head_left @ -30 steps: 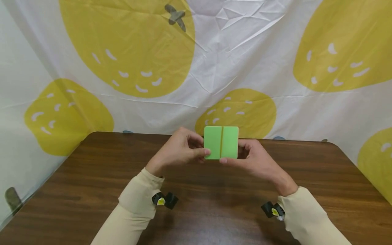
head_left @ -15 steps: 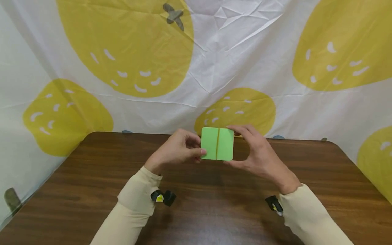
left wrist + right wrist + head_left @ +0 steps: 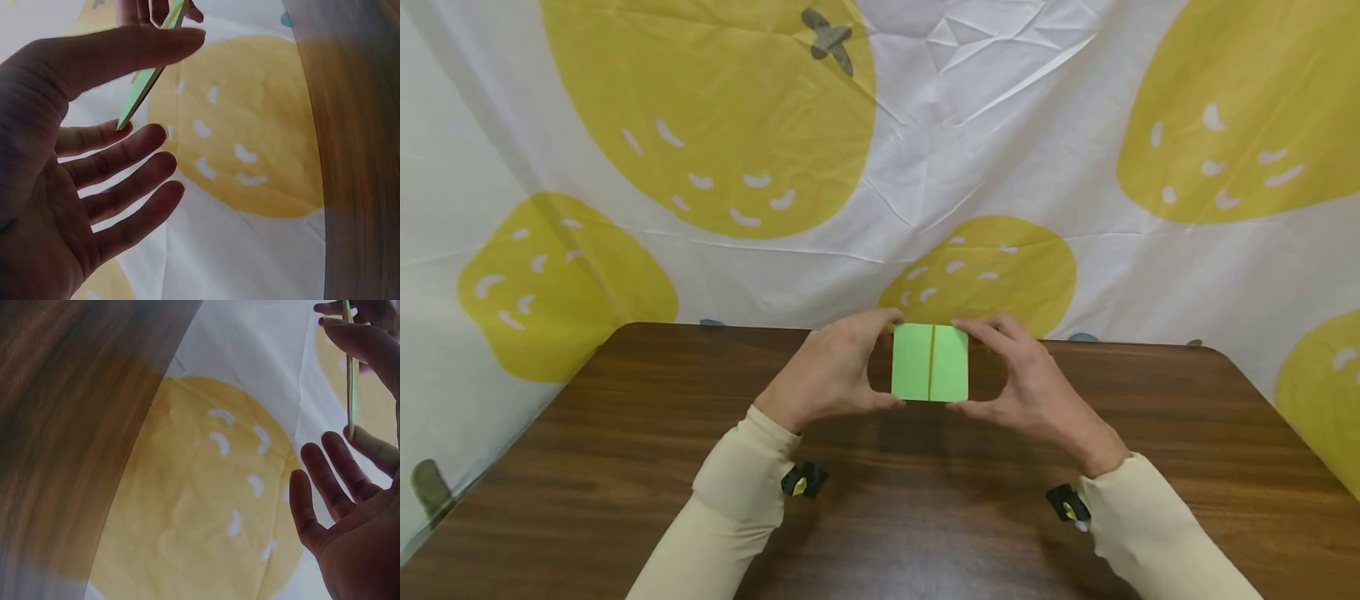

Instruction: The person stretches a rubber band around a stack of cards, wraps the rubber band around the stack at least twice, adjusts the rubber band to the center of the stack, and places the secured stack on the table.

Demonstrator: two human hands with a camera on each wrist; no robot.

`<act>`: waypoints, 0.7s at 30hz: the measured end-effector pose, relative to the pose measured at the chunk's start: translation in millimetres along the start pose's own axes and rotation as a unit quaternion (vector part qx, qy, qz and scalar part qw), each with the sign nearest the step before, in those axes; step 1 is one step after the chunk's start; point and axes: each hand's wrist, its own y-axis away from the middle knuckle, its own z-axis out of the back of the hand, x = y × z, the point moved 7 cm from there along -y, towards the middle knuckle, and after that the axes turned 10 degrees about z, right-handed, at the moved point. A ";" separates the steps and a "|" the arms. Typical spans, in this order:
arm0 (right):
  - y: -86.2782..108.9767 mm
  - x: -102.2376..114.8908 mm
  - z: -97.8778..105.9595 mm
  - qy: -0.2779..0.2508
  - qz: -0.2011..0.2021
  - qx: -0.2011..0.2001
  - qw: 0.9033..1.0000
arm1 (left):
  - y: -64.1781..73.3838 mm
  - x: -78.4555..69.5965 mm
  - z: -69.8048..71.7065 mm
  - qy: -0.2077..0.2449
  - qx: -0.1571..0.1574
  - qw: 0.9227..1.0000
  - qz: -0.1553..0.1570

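Note:
Held up over the table is a thin green square stack of cards (image 3: 912, 362), its face turned to the head camera. A narrow yellow band (image 3: 932, 362) runs down its middle. My left hand (image 3: 835, 367) pinches it at the left corners, forefinger above and thumb below. At the right corners my right hand (image 3: 1037, 383) has the same kind of pinch. Both wrist views show the green stack (image 3: 139, 94) nearly edge-on between thumb and forefinger, while the other fingers spread away from it.
A dark wooden table (image 3: 880, 517) lies beneath the hands. Behind its far edge hangs a white cloth (image 3: 760, 283) printed with large yellow fruit shapes. Cream sleeves cover both forearms, with a small black device (image 3: 805, 480) at the left wrist and another (image 3: 1067, 504) at the right.
My right fingers have come from behind the stack to its upper right corner. Later my left thumb and forefinger shifted from its left side to the corners. The stack sits slightly lower and further left.

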 end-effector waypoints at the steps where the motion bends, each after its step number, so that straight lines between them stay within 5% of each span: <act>1: 0.7 -0.9 -1.9 -0.002 -0.013 0.008 1.000 | 0.0 1.2 -1.2 -0.009 0.002 1.000 0.003; 4: 3.4 -4.3 -10.8 0.001 -0.053 0.041 0.998 | -1.2 7.6 -8.9 -0.029 0.022 0.999 0.020; 8: 8.3 -12.1 -28.6 0.013 -0.099 0.101 0.990 | -3.5 21.3 -29.6 -0.034 0.088 0.994 0.060; 13: 9.3 -26.1 -51.7 0.014 -0.128 0.176 0.976 | -5.2 39.8 -60.7 -0.025 0.173 0.978 0.114; 21: -2.1 -57.1 -82.3 -0.020 -0.142 0.271 0.952 | -17.1 62.1 -92.1 -0.019 0.242 0.955 0.168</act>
